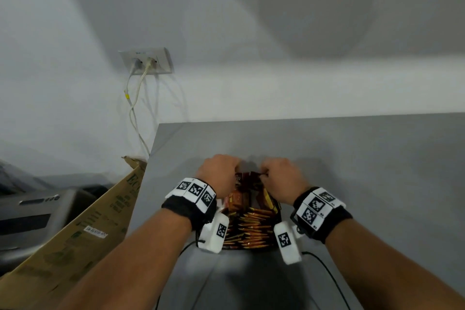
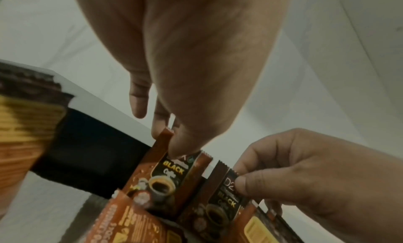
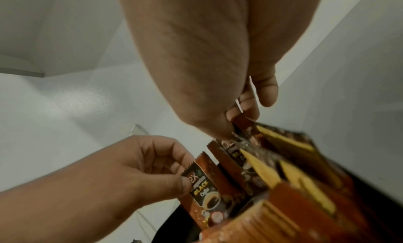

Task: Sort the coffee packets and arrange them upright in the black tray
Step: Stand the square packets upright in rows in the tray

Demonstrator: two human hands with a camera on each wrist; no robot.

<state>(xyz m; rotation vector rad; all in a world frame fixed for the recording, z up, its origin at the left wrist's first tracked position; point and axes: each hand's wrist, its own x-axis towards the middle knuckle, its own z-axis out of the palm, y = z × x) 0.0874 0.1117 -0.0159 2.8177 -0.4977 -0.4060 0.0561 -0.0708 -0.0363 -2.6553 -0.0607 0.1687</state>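
Observation:
A black tray (image 2: 87,160) on the grey table (image 1: 352,158) holds several brown and orange coffee packets (image 1: 254,224) standing on edge. My left hand (image 1: 221,171) pinches the top of one brown "Black Coffee" packet (image 2: 167,174) at the tray's far end. My right hand (image 1: 279,173) pinches the top of a second, similar packet (image 2: 226,195) just to its right. In the right wrist view the right hand (image 3: 231,126) grips its packet (image 3: 233,153), and the left hand (image 3: 185,174) holds the other packet (image 3: 205,191). Both packets stand upright, a small gap apart.
A cardboard box (image 1: 88,229) leans against the table's left edge, with a grey machine (image 1: 32,214) beyond it. A wall socket (image 1: 146,60) with two white cables sits behind. Thin black cables (image 1: 327,274) trail on the table near me.

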